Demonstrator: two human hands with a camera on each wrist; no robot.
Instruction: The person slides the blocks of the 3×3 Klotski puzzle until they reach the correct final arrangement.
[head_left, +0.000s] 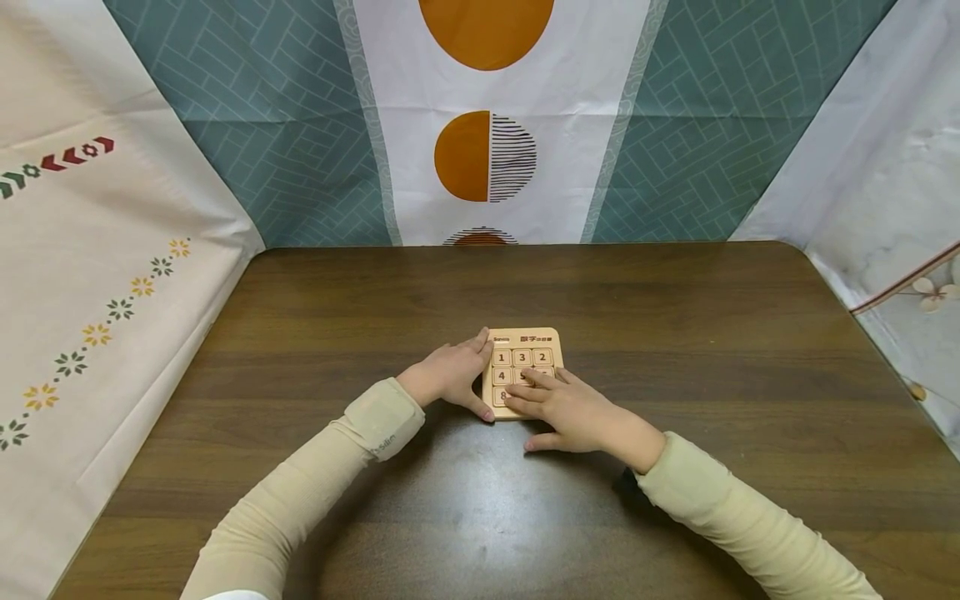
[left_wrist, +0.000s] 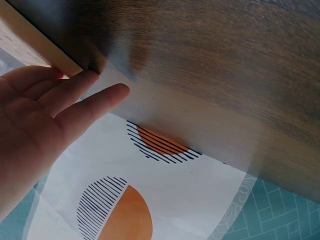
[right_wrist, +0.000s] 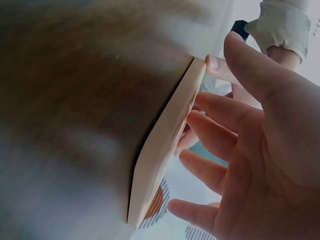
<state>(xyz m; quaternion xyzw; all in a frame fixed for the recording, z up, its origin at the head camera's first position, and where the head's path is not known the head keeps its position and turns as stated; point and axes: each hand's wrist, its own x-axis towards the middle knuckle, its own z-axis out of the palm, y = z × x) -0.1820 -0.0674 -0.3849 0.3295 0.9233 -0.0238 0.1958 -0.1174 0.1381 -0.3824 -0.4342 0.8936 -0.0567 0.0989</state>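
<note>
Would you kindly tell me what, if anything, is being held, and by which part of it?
The left hand holds the wooden number puzzle by its left edge; the right hand lies over the numbered tiles without gripping.

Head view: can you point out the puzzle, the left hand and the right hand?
Puzzle (head_left: 522, 357): head view, on the 3 in its top row.
Left hand (head_left: 454, 374): head view, on its back.
Right hand (head_left: 581, 413): head view, on its back.
</note>
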